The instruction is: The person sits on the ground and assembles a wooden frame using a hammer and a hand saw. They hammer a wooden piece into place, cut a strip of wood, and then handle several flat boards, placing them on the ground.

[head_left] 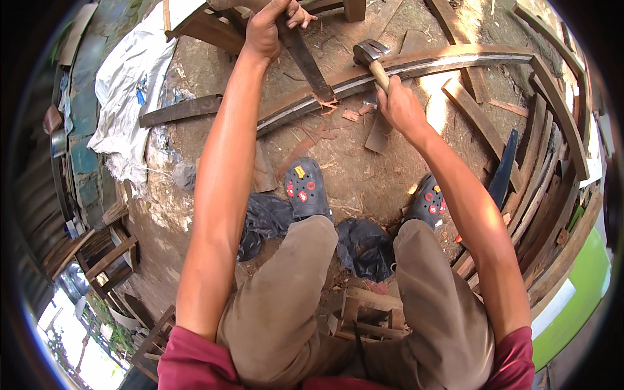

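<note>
My right hand (402, 109) is closed around the pale wooden handle of a claw hammer (372, 53). The hammer's metal head is over a long wooden beam (461, 54) with a light strip along its side. At the top edge my left hand (265, 36) has its fingers wrapped round a wooden piece, part of which is out of the picture. From there a dark wooden slat (305, 62) slopes down to the beam, beside some reddish wood splinters (327, 103). Part of a wooden frame (211, 31) is next to my left hand.
Planks (484, 123) and a handsaw (504, 169) lie on the right. White sacking (130, 84) covers ground at the left. Black plastic (364, 247) lies by my feet in dark clogs (305, 188). Between my legs is a small wooden stool (370, 302).
</note>
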A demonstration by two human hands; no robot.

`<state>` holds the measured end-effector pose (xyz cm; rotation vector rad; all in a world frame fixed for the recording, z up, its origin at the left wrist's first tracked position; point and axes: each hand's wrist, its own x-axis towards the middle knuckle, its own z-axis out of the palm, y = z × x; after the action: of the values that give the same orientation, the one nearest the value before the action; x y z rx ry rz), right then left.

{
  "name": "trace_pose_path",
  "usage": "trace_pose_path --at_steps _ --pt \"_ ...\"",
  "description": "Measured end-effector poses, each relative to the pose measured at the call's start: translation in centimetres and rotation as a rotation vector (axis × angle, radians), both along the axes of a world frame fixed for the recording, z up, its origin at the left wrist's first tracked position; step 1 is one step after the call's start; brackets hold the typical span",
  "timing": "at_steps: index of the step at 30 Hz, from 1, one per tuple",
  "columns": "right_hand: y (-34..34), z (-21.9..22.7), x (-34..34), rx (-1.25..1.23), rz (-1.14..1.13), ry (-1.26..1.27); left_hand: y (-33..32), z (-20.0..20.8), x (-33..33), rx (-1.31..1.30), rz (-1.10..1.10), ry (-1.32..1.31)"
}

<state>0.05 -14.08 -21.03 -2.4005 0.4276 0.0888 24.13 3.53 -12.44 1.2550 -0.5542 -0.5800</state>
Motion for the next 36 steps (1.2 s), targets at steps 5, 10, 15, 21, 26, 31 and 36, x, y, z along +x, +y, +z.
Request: trace_pose_path --at_steps 5,10,15,21,26,31,36 --pt "-1.0 -1.1 -1.5 -0.035 0.03 -0.028 1.2 2.9 -5.2 0.065 -0.104 -0.286" --pt "-0.9 -0.9 -2.8 0.023 0.017 -0.022 2.5 5.1 -14.8 0.017 -0.115 -0.419" --pt "-0.3 1.0 -2.6 0.159 -0.072 0.009 4.4 7.7 -20.2 -0.001 -0.084 -0.571" --pt "-0.6 0.3 -5.0 0.265 -0.133 -0.084 5.2 4.7 -24.0 -0.203 -0.031 -0.05" --pt "-2.8 -0.8 -7.0 0.11 -0.223 -0.389 4.9 2.0 -26.0 -0.167 -0.129 0.158" --pt "-6.2 0.1 -18.0 -0.076 -0.36 -0.126 5.1 -0.3 -26.4 0.03 -0.163 0.168" --pt "-9.5 -0.9 -27.2 -0.326 -0.267 0.051 4.4 -0.6 -25.7 0.023 -0.065 0.175"
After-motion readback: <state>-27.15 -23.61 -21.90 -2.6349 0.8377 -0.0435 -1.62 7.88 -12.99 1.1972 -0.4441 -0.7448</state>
